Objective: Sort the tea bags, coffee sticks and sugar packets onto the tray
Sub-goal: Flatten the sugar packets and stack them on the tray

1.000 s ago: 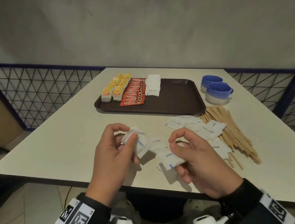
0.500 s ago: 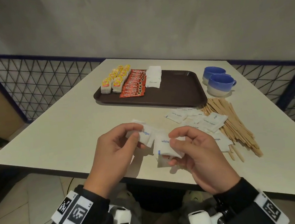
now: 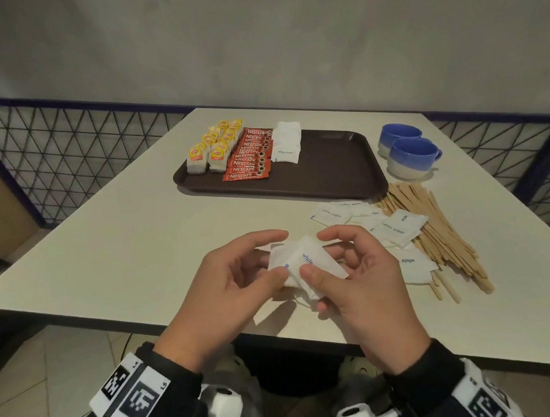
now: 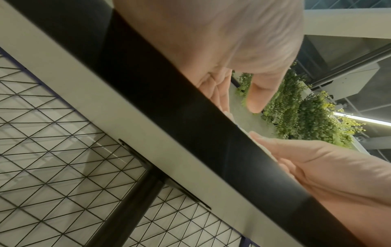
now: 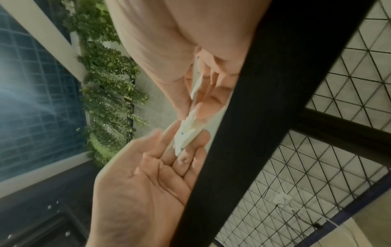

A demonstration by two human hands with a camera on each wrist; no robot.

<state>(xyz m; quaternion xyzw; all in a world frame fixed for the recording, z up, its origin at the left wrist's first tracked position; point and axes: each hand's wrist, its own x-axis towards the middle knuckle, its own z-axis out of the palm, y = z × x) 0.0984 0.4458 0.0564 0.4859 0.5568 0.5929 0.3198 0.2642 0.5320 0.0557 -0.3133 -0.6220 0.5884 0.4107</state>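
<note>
Just above the table's near edge, both hands hold one small bundle of white sugar packets between them. My left hand pinches its left side, and my right hand pinches its right side with thumb on top. The right wrist view shows the stacked packets edge-on between the fingers of both hands. More loose sugar packets lie on the table to the right. The brown tray farther back carries rows of yellow-tagged tea bags, red coffee sticks and a sugar packet stack.
A heap of wooden stirrers lies right of the loose packets. Two blue cups stand beside the tray's right end. A wire-mesh fence runs behind and beside the table. The tray's right half is bare.
The hands, each holding its own sugar packets apart, have come together. The right hand's packet now lies against the left hand's packets as one bundle.
</note>
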